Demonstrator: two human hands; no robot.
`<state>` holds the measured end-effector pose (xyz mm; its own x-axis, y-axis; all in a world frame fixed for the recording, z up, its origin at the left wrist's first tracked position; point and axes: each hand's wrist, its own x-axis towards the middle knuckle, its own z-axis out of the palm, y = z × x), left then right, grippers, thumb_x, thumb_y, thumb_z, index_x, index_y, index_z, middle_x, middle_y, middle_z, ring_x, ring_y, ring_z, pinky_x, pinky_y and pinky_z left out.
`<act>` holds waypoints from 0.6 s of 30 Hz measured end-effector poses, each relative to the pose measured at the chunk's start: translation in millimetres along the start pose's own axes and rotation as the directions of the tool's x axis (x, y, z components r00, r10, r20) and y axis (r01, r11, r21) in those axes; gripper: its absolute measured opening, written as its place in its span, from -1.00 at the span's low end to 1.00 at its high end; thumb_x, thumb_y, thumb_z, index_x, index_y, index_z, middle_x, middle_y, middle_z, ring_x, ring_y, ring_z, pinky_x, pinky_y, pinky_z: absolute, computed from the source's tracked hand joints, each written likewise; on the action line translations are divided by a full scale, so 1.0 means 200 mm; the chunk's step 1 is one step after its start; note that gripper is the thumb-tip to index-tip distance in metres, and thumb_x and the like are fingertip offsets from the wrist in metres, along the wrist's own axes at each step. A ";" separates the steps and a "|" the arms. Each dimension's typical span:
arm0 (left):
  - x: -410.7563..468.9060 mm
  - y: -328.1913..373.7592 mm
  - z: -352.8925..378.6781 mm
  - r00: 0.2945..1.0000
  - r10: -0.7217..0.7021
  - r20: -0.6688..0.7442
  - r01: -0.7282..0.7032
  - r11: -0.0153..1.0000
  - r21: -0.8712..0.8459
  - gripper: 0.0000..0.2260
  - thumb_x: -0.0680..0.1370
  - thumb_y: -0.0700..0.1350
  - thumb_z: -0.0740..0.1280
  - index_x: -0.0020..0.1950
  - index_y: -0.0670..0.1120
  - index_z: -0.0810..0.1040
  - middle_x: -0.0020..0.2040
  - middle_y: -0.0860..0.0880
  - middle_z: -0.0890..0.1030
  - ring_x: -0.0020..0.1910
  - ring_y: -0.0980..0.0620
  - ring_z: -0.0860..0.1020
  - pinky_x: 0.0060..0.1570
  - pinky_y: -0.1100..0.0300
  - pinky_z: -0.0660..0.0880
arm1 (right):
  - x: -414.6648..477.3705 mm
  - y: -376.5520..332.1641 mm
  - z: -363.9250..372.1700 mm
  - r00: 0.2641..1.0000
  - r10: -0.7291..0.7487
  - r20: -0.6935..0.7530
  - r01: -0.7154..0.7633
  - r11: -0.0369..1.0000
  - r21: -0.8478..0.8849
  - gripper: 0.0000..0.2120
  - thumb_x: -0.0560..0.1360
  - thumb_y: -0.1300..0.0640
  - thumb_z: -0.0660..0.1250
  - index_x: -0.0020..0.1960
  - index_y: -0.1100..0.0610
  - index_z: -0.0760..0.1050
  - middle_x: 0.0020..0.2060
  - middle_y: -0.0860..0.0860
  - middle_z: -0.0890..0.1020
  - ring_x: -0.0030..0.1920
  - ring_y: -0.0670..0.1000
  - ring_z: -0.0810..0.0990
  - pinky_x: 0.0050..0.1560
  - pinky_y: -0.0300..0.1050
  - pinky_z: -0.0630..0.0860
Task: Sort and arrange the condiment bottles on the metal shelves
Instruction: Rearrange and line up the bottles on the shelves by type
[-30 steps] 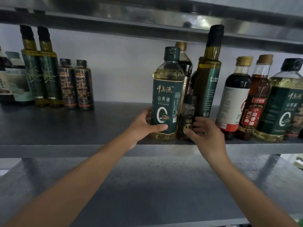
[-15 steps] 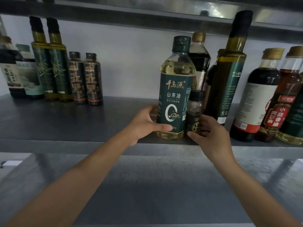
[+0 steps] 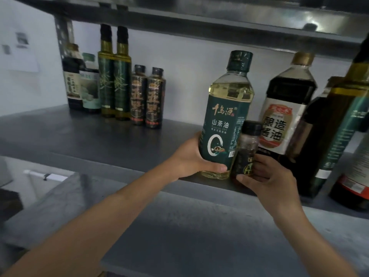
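The oil bottle (image 3: 224, 124) has a green label reading 千岛源 and 山茶油 (white characters); the soy sauce bottle (image 3: 279, 126) to its right reads 酿造酱油.

Storeroom: metal shelves (image 3: 99, 136), condiment bottles (image 3: 147, 96).

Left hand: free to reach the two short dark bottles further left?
Probably not yet: the left hand grips the green-label oil bottle. The shelf stretch toward the short dark bottles looks bare, so after release, likely yes.
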<state>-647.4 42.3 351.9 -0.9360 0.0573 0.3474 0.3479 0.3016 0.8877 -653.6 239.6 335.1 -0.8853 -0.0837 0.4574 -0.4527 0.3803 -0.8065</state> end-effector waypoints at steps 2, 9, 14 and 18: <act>-0.03 -0.02 -0.10 1.000 -0.007 -0.015 0.007 1.000 0.021 -0.48 0.27 -0.22 0.59 0.02 0.17 0.41 -0.05 0.25 0.60 -0.08 0.37 0.58 -0.10 0.42 0.53 | 0.00 -0.04 0.08 1.000 -0.010 0.024 0.010 1.000 0.001 -0.49 0.28 0.32 0.54 0.19 0.10 0.52 -0.12 -0.15 0.63 -0.06 -0.18 0.60 0.05 -0.18 0.53; -0.10 -0.15 -0.57 0.994 -0.031 -0.108 0.043 0.993 0.110 -0.39 0.23 -0.11 0.62 0.14 0.18 0.41 0.08 0.20 0.61 0.07 0.26 0.57 0.10 0.28 0.52 | 0.07 -0.24 0.53 0.994 -0.032 0.104 0.033 0.999 -0.012 -0.45 0.30 0.30 0.53 0.24 0.10 0.50 -0.04 -0.07 0.63 -0.05 -0.14 0.59 0.12 -0.18 0.50; -0.15 -0.28 -1.04 0.989 -0.050 -0.136 0.074 0.981 0.177 -0.29 0.20 -0.08 0.63 0.28 0.04 0.41 0.11 0.17 0.61 0.10 0.21 0.57 0.15 0.22 0.50 | 0.13 -0.42 0.98 0.987 -0.043 0.152 0.049 0.998 -0.039 -0.47 0.28 0.27 0.56 0.20 0.09 0.52 -0.01 -0.02 0.66 -0.04 -0.07 0.61 0.13 -0.10 0.52; -0.19 -0.39 -1.44 0.982 -0.059 -0.181 0.097 0.973 0.208 -0.32 0.20 -0.12 0.62 0.27 0.01 0.45 0.09 0.16 0.62 0.07 0.23 0.58 0.10 0.28 0.49 | 0.20 -0.57 1.39 0.980 -0.038 0.194 0.037 0.999 0.008 -0.46 0.27 0.28 0.56 0.20 0.11 0.49 -0.02 0.01 0.65 0.01 0.00 0.62 0.16 0.05 0.53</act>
<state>-622.8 -258.5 356.2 -0.9295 -0.1337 0.3436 0.2369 0.4974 0.8345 -666.4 -63.6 340.6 -0.8713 -0.2754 0.4062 -0.4861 0.3700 -0.7917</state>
